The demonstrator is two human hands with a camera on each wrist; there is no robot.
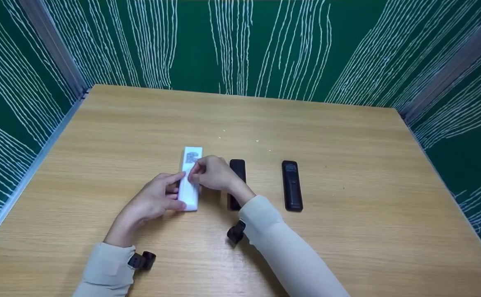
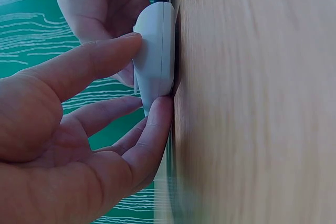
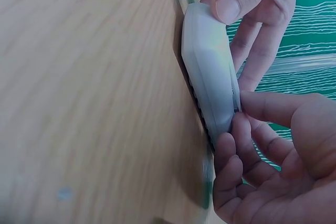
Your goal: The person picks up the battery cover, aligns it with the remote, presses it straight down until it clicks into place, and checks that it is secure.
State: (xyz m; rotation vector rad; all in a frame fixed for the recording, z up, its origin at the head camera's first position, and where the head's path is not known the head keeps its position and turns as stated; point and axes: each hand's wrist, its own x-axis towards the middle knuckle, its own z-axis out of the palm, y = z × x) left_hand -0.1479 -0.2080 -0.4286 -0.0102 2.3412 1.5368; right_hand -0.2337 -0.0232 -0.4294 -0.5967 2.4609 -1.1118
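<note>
A white remote control (image 1: 189,196) lies face down on the table, its printed label toward the far end. My left hand (image 1: 156,197) steadies it, thumb on the near end and fingers along the left side. Over the remote's back, my right hand (image 1: 215,173) pinches the edge of the battery cover with thumb and fingertips. In the right wrist view the battery cover (image 3: 234,80) stands slightly raised from the white body, a thin gap under it. Small buttons show along the side facing the table. The inside of the compartment is hidden.
A black remote (image 1: 237,168) lies partly under the right forearm. Farther right lies another black remote (image 1: 292,185), back up with a label. Tiny pale specks lie on the wooden table (image 1: 347,231) beyond the remotes. Green patterned panels (image 1: 199,45) stand behind it.
</note>
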